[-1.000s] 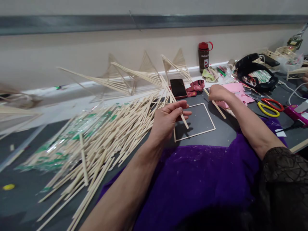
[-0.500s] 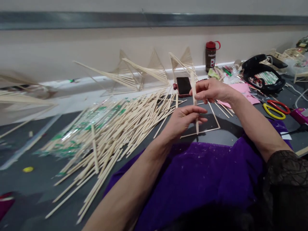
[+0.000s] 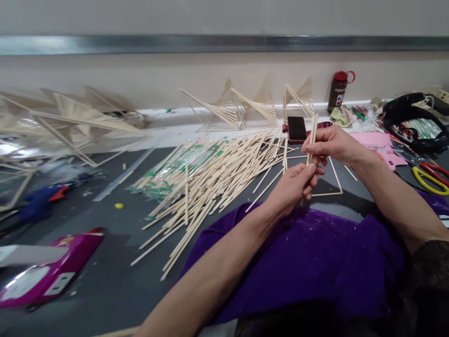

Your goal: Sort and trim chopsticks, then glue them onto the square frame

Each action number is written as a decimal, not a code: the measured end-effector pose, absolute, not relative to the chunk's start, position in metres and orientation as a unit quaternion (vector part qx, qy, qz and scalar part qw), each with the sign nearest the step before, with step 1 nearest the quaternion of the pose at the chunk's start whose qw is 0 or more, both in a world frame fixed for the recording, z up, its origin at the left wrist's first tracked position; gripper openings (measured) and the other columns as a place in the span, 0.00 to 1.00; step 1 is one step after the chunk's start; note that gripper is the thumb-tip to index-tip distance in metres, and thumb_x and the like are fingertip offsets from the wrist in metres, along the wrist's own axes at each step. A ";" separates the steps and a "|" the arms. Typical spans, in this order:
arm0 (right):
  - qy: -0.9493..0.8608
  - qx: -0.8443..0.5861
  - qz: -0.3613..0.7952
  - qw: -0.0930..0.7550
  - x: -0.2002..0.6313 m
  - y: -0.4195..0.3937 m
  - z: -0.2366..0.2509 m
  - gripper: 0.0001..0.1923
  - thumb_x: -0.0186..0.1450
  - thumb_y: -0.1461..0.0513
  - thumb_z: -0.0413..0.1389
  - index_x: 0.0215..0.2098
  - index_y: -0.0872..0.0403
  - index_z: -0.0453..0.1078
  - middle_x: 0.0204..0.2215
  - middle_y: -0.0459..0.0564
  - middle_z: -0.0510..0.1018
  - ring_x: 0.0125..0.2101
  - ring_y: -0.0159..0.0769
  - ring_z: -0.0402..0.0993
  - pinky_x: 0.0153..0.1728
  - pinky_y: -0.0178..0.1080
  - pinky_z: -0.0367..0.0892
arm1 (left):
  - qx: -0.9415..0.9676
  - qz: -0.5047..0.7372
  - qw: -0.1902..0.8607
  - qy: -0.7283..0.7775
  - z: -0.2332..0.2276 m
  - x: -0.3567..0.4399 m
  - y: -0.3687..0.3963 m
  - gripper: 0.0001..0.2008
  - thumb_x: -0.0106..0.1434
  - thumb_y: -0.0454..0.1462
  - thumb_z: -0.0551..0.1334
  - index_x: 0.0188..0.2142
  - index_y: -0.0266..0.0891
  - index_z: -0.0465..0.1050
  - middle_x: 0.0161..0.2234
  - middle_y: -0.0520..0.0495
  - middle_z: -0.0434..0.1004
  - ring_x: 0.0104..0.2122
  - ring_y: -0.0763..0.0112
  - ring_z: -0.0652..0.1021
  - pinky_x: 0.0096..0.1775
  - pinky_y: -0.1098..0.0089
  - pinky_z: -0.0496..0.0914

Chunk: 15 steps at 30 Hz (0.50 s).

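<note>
Two thin wooden sticks (image 3: pixel 312 135) stand nearly upright above the grey table (image 3: pixel 105 290), pinched together by both hands: the right hand (image 3: pixel 331 146) closes its fingers around their middle, and the left hand (image 3: pixel 293 187) grips their lower ends just beneath it, the two hands almost touching. Beneath them lies a square stick frame (image 3: pixel 337 180), with a big loose pile of sticks (image 3: pixel 210 175) to the left, a dark phone (image 3: pixel 297 129) behind, and yellow-handled scissors (image 3: pixel 430 180) well off to the right.

sticks (image 3: pixel 312 135): pale bare wood, matt | table (image 3: pixel 105 281): dark grey, matt | cloth (image 3: pixel 298 262): purple, fuzzy | phone (image 3: pixel 297 128): glossy black
</note>
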State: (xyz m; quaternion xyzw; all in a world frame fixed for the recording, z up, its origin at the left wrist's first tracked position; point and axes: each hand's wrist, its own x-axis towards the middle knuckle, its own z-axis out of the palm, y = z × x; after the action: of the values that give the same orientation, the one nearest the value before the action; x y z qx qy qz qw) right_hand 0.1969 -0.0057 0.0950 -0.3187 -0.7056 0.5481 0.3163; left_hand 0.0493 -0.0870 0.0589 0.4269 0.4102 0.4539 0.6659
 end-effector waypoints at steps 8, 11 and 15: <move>-0.722 -0.422 0.477 0.270 0.190 0.015 0.087 0.04 0.60 0.63 0.61 0.30 0.57 0.75 0.25 0.46 0.78 0.19 0.24 0.72 0.13 0.27 0.58 | 0.229 0.623 0.594 0.454 0.050 -0.009 -0.070 0.15 0.70 0.39 0.54 0.27 0.38 0.64 0.15 0.60 0.55 0.10 0.85 0.51 0.13 0.83 0.45; -0.761 -0.449 0.422 0.202 0.175 0.031 0.087 0.04 0.60 0.66 0.58 0.29 0.57 0.75 0.24 0.47 0.78 0.19 0.26 0.72 0.15 0.28 0.58 | 0.203 0.662 0.564 0.449 0.042 -0.024 -0.061 0.15 0.71 0.39 0.53 0.27 0.38 0.62 0.14 0.61 0.55 0.10 0.85 0.52 0.13 0.83 0.45; -0.858 -0.458 0.215 0.089 0.140 0.054 0.082 0.09 0.61 0.68 0.56 0.34 0.58 0.79 0.30 0.54 0.82 0.29 0.35 0.79 0.26 0.32 0.66 | 0.214 0.682 0.537 0.448 0.037 -0.030 -0.059 0.14 0.70 0.40 0.54 0.27 0.39 0.64 0.14 0.60 0.56 0.10 0.84 0.53 0.13 0.82 0.46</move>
State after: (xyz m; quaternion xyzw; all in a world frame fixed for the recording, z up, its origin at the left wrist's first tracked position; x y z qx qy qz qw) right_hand 0.1395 0.0544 0.0820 -0.4585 -0.8576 0.2151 0.0894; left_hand -0.0299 -0.0594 0.0375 0.2140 0.4479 0.6819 0.5372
